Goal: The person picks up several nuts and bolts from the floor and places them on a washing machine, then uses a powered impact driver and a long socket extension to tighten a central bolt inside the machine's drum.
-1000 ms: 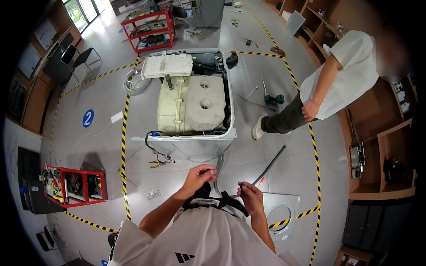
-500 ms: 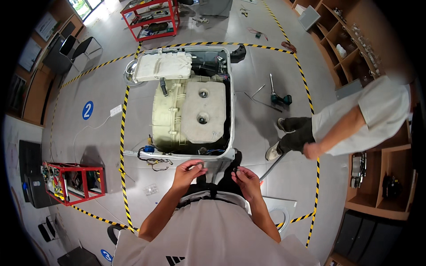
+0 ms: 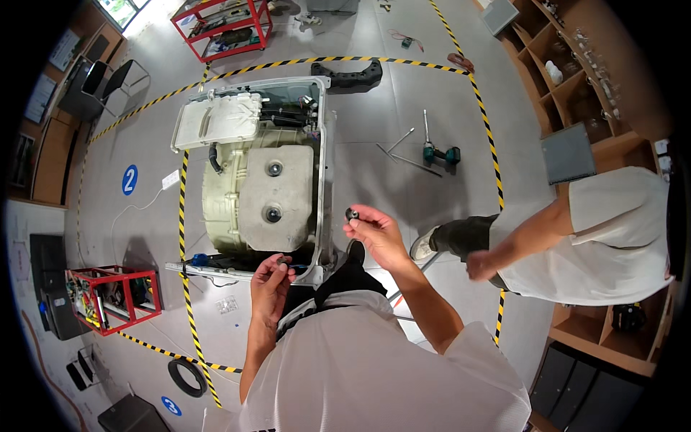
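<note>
the right hand (image 3: pixel 379 235) pinched a small dark round part (image 3: pixel 351 214) to the right of the opened machine (image 3: pixel 277 193). the left hand (image 3: pixel 270 286) held another piece (image 3: pixel 282 261), too small to make out, by the machine's near edge. a drill (image 3: pixel 440 154) lay on the floor (image 3: pixel 403 93).

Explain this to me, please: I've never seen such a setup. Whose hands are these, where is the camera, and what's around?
There is no robot: these are a person's bare hands, seen by a wide fisheye camera on their head looking down, so straight edges bend. The right hand pinches a small dark round part; the left hand pinches a tiny piece, too small to identify. Ahead stands an opened machine, showing a pale tub and a grey block with two holes. On the floor to its right lies a cordless drill. Another person stands at right.
</note>
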Demonstrator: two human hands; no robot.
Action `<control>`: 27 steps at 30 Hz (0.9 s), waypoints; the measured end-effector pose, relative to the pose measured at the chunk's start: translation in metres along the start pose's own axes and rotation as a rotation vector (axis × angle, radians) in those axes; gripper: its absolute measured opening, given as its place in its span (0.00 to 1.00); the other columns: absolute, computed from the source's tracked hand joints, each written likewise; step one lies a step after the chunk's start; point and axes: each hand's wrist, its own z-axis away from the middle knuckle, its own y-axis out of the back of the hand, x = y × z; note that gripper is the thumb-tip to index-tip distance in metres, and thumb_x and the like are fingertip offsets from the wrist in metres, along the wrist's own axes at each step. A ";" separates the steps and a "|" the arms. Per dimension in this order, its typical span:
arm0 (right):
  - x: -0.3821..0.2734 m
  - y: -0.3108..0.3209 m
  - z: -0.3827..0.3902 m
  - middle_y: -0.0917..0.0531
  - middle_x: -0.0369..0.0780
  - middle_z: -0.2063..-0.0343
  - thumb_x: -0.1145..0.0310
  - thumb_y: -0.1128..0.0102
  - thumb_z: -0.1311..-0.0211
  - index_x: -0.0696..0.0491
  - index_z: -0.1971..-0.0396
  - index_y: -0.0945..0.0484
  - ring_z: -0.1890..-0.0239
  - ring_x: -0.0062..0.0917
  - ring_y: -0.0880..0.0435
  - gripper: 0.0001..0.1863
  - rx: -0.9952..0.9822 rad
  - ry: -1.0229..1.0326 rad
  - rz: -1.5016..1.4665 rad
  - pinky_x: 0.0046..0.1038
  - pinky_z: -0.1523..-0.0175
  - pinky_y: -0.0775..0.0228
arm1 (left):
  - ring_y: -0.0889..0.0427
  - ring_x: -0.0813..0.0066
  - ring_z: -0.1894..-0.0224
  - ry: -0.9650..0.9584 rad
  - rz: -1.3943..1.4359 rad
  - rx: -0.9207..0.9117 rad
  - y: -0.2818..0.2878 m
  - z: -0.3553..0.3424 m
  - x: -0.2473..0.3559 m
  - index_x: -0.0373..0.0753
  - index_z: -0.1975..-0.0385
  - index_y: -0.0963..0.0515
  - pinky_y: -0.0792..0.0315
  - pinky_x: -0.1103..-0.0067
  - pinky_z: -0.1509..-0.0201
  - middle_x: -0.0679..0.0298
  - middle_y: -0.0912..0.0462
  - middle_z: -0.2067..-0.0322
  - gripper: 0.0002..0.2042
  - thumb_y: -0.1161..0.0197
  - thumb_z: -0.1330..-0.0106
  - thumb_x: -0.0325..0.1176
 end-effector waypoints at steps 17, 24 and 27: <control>-0.013 -0.081 -0.004 0.21 0.41 0.68 0.82 0.46 0.44 0.58 0.56 0.27 0.66 0.26 0.19 0.15 -0.026 0.211 0.037 0.27 0.59 0.25 | 0.22 0.77 0.68 0.008 -0.030 -0.105 0.030 -0.017 0.037 0.35 0.57 0.28 0.25 0.83 0.64 0.58 0.21 0.63 0.12 0.42 0.40 0.22; 0.009 -0.097 -0.004 0.21 0.41 0.69 0.80 0.46 0.44 0.59 0.58 0.27 0.67 0.26 0.20 0.13 -0.046 0.154 0.073 0.27 0.61 0.25 | 0.22 0.78 0.70 0.025 -0.007 -0.127 0.044 -0.015 0.049 0.32 0.55 0.28 0.25 0.85 0.65 0.58 0.21 0.63 0.13 0.42 0.41 0.21; 0.013 -0.100 -0.003 0.21 0.41 0.71 0.74 0.48 0.40 0.60 0.58 0.28 0.70 0.26 0.20 0.11 -0.097 0.046 -0.059 0.27 0.63 0.26 | 0.21 0.77 0.71 0.055 0.013 -0.116 0.047 -0.013 0.054 0.30 0.52 0.32 0.25 0.84 0.65 0.55 0.21 0.62 0.15 0.47 0.38 0.25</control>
